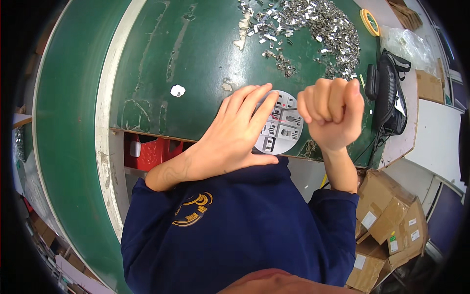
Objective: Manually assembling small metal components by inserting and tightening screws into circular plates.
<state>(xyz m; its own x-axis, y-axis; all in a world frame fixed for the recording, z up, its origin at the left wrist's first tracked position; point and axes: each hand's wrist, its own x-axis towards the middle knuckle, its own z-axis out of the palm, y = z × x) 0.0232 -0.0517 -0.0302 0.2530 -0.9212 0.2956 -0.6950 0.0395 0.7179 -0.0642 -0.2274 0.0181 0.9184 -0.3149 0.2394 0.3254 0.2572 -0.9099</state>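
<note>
A round, light grey plate (280,145) lies near the table's front edge, with several small rectangular blocks, dark slots and a thin red line on it. My left hand (235,125) rests across its left side, fingers stretched out and thumb apart, covering part of it. On the plate's right, my right hand (333,110) is closed in a fist. A thin dark tip seems to show between this fist and the plate, but whatever the fingers hold is hidden. Beyond the plate a large heap of small shiny metal pieces (323,24) spreads over the green table (196,59).
At the far right lie a yellow tape roll (363,17), a clear plastic bag (411,46) and a black bag (393,105) with a strap. Cardboard boxes (387,201) stand low on the right. A red bin (152,156) sits under the table; a white scrap (177,90) lies left.
</note>
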